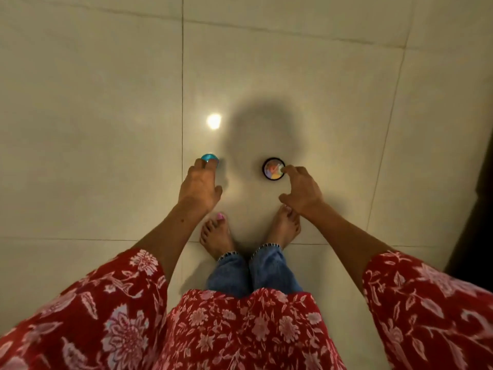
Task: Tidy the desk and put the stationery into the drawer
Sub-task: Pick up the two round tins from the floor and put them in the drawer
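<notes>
Red floral sleeves (426, 303); blue jeans (253, 273); cream tiles (93, 102).

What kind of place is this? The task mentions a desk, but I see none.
Probably an indoor room at home, though which room I cannot tell. Glossy tiled floor reflects a ceiling light; the person stands barefoot, left hand at a blue lid, right hand at a round tub.

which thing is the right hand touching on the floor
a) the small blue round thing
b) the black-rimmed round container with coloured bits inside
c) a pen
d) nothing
b, the right hand has a fingertip on the edge of the black-rimmed round container; the blue round thing is under the left hand.
</notes>
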